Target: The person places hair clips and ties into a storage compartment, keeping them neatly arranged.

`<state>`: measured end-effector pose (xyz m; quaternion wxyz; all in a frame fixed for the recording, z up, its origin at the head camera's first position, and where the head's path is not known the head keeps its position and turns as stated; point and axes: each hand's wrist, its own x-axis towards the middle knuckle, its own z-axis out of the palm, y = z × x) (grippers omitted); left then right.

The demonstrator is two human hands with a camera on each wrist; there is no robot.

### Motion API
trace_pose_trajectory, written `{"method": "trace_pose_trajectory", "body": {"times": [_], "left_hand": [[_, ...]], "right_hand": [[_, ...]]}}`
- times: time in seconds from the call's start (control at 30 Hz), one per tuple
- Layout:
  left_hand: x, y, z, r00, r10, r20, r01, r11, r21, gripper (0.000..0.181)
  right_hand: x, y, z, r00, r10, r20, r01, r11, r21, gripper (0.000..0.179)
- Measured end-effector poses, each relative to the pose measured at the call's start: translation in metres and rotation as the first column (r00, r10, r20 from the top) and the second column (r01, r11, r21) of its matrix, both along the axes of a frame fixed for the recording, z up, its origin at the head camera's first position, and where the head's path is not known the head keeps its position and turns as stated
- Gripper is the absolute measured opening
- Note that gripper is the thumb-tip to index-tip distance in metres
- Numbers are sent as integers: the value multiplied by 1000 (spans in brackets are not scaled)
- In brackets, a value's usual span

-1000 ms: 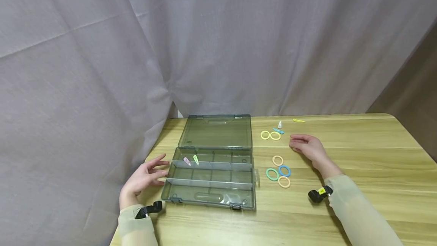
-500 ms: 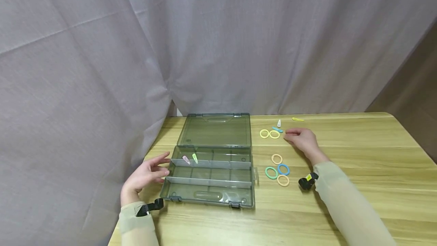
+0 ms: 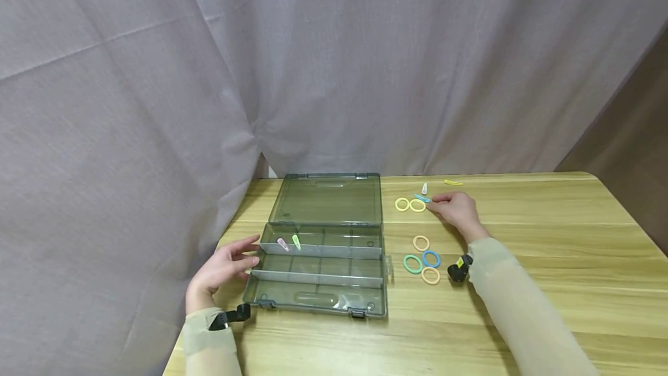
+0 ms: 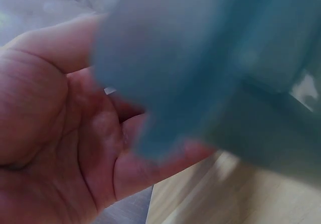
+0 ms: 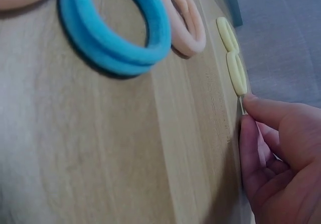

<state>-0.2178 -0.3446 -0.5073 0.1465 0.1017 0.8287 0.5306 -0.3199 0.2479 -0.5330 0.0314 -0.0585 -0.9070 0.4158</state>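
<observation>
My right hand is at the back right of the box, its thumb and finger pinching the right end of a blue hair clip. Two yellow hair ties lie beside that clip. In the right wrist view the fingertips come together right by a yellow hair tie. At the box's left side, my left hand rests its loosely spread fingers against the wall. The translucent grey-green organizer box stands with its lid laid back. In the left wrist view the box wall partly hides the fingers.
A pink hair clip and a green hair clip are in the box's back row. Nearer me lie orange, blue and green hair ties. A white clip and a yellow clip lie towards the grey curtain.
My right hand has moved left to the blue hair clip, and its thumb and finger have come together at the clip's end. The left hand has stayed by the box.
</observation>
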Motion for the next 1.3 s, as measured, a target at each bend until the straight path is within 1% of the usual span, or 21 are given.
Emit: {"method": "trace_pose_trajectory", "body": {"times": [0.17,0.3,0.53,0.67,0.77,1.0,1.3], "left_hand": [[-1,2,0,1000,12,8,-12,1000,-16,64],[-1,3,1,1000,15,15,-15,1000,-22,63],[3,-1,0,999,31,44,-30,999,-9,66],[3,-1,0,999,27,46,-27,1000,-6,66],[3,-1,0,999,24,45,-24,1000,-4,66],[2,-2,-1,999,27,45,-27,1000,-7,65],[3,-5,-1,998,36,53,-37,999,11,73]], "right_hand": [[2,-1,2,1000,4,-22,-3,1000,24,40],[1,-3,0,999,-5,-40,7,999,34,39],[-4,-14,-3,996,-29,-81,35,997,64,36],[-6,-16,-5,995,-58,-82,64,995,80,34],[-7,-16,-5,995,-65,-73,71,994,85,33],[-6,-17,-4,996,-60,-59,65,994,87,33],[-8,-19,-2,997,-49,-53,53,996,72,31]]}}
